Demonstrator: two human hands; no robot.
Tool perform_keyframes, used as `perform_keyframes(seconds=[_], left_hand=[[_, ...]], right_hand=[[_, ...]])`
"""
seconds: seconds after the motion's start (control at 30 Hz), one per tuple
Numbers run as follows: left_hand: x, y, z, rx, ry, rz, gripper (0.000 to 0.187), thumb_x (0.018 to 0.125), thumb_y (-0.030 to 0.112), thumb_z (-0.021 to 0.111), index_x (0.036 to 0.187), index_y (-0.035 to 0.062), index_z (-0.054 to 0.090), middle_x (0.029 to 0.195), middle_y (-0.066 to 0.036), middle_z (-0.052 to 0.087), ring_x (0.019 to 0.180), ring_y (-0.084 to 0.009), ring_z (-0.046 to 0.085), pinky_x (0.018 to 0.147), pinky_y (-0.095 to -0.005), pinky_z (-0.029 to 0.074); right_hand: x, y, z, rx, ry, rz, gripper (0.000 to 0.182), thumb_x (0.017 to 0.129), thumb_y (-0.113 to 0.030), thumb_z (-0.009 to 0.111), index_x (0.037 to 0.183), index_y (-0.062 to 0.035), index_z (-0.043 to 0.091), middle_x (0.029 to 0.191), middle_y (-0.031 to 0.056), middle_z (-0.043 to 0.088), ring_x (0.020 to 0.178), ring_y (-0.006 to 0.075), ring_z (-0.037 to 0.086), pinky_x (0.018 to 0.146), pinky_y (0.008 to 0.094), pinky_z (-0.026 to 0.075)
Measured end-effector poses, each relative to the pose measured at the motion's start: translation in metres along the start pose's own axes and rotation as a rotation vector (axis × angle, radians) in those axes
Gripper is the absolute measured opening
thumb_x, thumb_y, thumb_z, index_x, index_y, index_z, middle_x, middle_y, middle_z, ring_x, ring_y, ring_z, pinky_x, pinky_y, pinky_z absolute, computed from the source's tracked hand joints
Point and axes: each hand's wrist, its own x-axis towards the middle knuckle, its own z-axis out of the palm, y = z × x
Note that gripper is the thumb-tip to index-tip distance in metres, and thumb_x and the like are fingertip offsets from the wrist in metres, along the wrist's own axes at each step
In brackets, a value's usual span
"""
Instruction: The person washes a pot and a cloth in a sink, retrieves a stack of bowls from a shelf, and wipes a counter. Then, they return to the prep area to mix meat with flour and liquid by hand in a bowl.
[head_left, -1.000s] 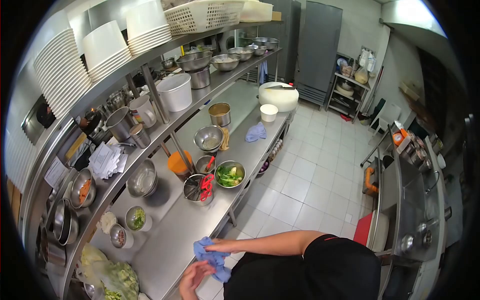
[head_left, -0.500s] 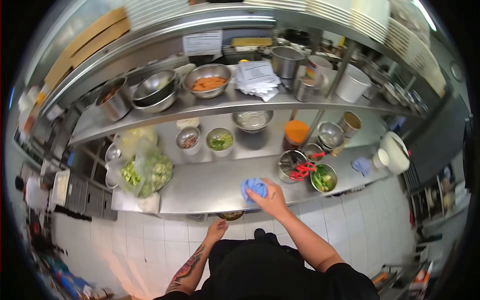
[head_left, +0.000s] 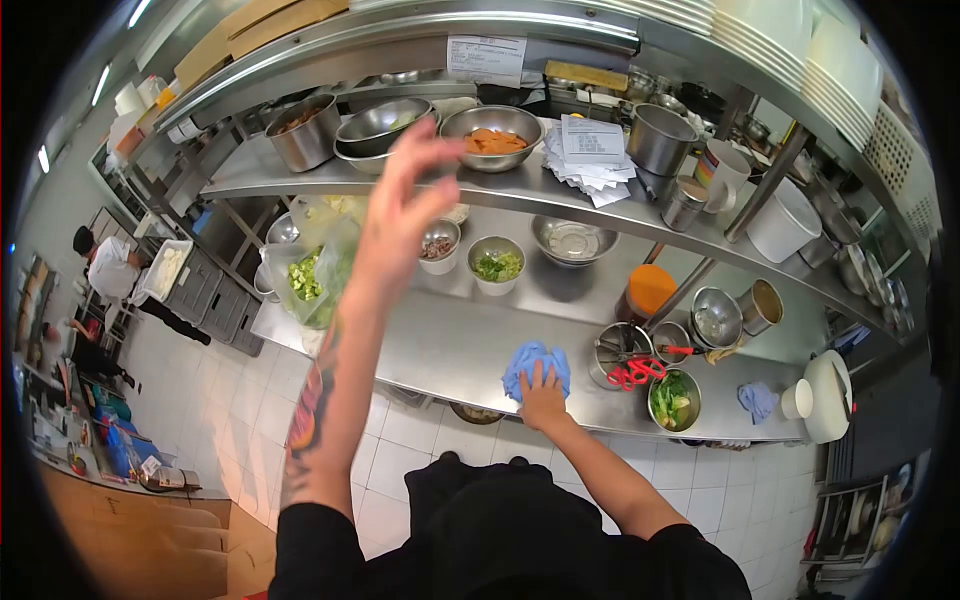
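Long steel counter (head_left: 440,355), front edge toward the body. Blue cloth (head_left: 535,365) bunched near that front edge, pressed flat under right hand (head_left: 543,392), fingers spread, no closed grip. Left hand (head_left: 405,195) raised open toward shelf bowl (head_left: 385,125), empty, farther from cloth.

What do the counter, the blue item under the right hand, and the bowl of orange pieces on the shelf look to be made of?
Counter: brushed stainless steel, judging by its dull grey sheen. Blue cloth: soft fabric, bunched in folds under the right hand. Bowl: polished metal, probably steel, with a reflective rim.
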Motion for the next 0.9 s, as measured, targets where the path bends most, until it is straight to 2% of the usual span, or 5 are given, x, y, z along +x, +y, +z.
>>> perform_keyframes(seconds=[0.2,0.3,0.63,0.7,0.9], left_hand=[[0.087,0.005,0.006,0.094,-0.033,0.010,0.064,0.072,0.000,0.055,0.134,0.0137,0.059,0.137,-0.008,0.055,0.129,-0.0207,0.045,0.106,-0.0328,0.037],[0.095,-0.002,0.001,0.097,-0.071,0.020,0.065,0.072,-0.003,0.053,0.135,0.0143,0.058,0.127,-0.005,0.060,0.113,-0.0180,0.054,0.095,-0.0291,0.045],[0.095,-0.013,-0.010,0.026,-0.196,0.060,0.075,0.072,-0.011,0.049,0.143,0.0126,0.051,0.118,-0.007,0.061,0.108,-0.0148,0.058,0.096,-0.0288,0.044],[0.096,-0.015,-0.010,0.027,-0.185,0.093,0.073,0.073,-0.012,0.049,0.141,0.0143,0.054,0.114,-0.007,0.061,0.092,-0.0122,0.061,0.084,-0.0268,0.052],[0.095,-0.011,-0.014,-0.015,-0.267,0.044,0.079,0.072,-0.014,0.049,0.146,0.0124,0.046,0.120,-0.009,0.060,0.104,-0.0151,0.061,0.091,-0.0276,0.047]], right_hand=[[-0.006,0.013,0.001,0.136,0.002,-0.001,0.087,0.083,-0.037,0.073,0.154,-0.0156,0.028,0.162,0.0242,0.009,0.145,0.0513,0.018,0.111,0.0638,0.029],[-0.016,0.007,-0.001,0.149,-0.010,0.048,0.085,0.084,-0.036,0.073,0.154,-0.0186,0.029,0.162,0.0226,0.009,0.145,0.0496,0.020,0.111,0.0624,0.030],[-0.015,0.003,-0.002,0.163,-0.035,0.102,0.080,0.084,-0.036,0.072,0.153,-0.0224,0.033,0.162,0.0208,0.012,0.144,0.0485,0.025,0.109,0.0610,0.034],[-0.013,0.003,-0.001,0.177,-0.060,0.114,0.080,0.084,-0.037,0.071,0.153,-0.0233,0.032,0.162,0.0203,0.013,0.143,0.0492,0.025,0.109,0.0609,0.034],[0.000,0.005,0.004,0.158,-0.077,0.119,0.080,0.085,-0.042,0.069,0.153,-0.0246,0.031,0.162,0.0202,0.013,0.142,0.0511,0.026,0.109,0.0605,0.034]])
